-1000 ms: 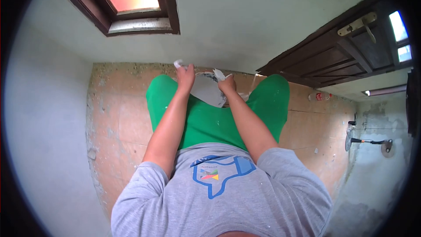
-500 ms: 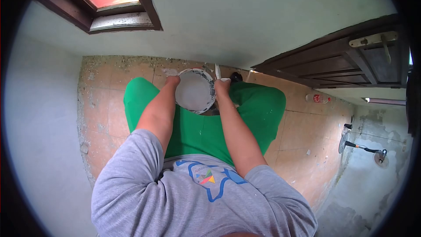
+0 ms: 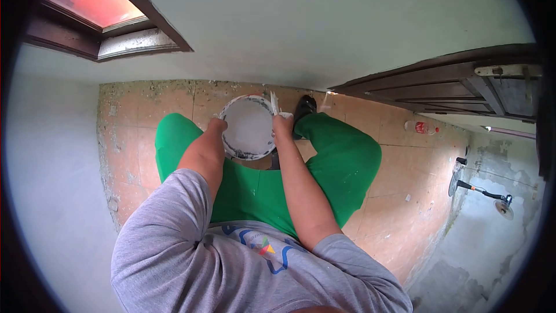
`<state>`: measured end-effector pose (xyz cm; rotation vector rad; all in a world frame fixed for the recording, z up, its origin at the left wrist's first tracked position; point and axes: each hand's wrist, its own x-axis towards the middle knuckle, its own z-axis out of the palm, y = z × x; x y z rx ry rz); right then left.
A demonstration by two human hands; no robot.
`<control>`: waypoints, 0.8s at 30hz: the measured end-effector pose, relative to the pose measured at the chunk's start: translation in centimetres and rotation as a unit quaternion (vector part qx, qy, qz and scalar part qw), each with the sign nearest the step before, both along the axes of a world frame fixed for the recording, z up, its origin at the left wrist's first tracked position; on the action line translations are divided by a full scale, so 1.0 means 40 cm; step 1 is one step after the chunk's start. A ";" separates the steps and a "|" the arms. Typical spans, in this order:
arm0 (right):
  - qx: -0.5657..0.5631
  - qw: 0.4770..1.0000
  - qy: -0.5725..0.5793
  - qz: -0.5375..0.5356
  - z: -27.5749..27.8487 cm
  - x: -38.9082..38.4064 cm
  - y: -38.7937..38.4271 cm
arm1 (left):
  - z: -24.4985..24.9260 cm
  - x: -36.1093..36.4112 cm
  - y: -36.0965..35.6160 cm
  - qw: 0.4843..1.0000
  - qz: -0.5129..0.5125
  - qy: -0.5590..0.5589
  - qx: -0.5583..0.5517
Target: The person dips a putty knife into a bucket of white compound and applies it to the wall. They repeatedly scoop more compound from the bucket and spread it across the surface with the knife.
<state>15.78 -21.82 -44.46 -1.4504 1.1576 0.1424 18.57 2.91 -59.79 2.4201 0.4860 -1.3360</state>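
Between my knees is a round bucket point(image 3: 248, 127) with a pale grey, smooth-looking content and a smeared rim. My left hand point(image 3: 217, 124) is closed at the bucket's left rim. At the right rim, my right hand point(image 3: 282, 123) is closed round a pale, flat-bladed tool point(image 3: 274, 102), whose blade points up toward the wall. What my left fingers grip beyond the rim is too small to tell.
A dark shoe point(image 3: 305, 106) is just right of the bucket. On the tiled floor point(image 3: 399, 162) lies a bottle with a red label point(image 3: 421, 127). A long-handled tool point(image 3: 483, 192) is at the right. A wooden door point(image 3: 446, 90) and a window frame point(image 3: 139, 43) are ahead.
The bucket and both hands sit slightly further left and lower in view. The flat tool held by my right hand now overlaps the bucket's rim. More of the shoe shows.
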 end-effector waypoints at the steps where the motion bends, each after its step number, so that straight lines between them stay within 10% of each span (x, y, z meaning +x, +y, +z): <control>1: 0.002 1.000 0.008 0.000 -0.044 -0.004 -0.003 | 0.042 -0.020 -0.014 0.983 0.150 -0.103 0.031; 9: -0.244 0.906 0.148 0.312 -0.127 -0.025 0.022 | 0.064 0.006 -0.064 0.926 0.138 -0.349 -0.043; 13: -0.041 0.917 0.258 0.301 -0.156 0.029 0.006 | 0.132 0.043 -0.119 0.935 0.115 -0.327 -0.069; 24: -0.169 0.905 0.241 0.308 -0.370 -0.037 -0.066 | 0.157 0.069 -0.132 0.942 0.090 -0.305 -0.106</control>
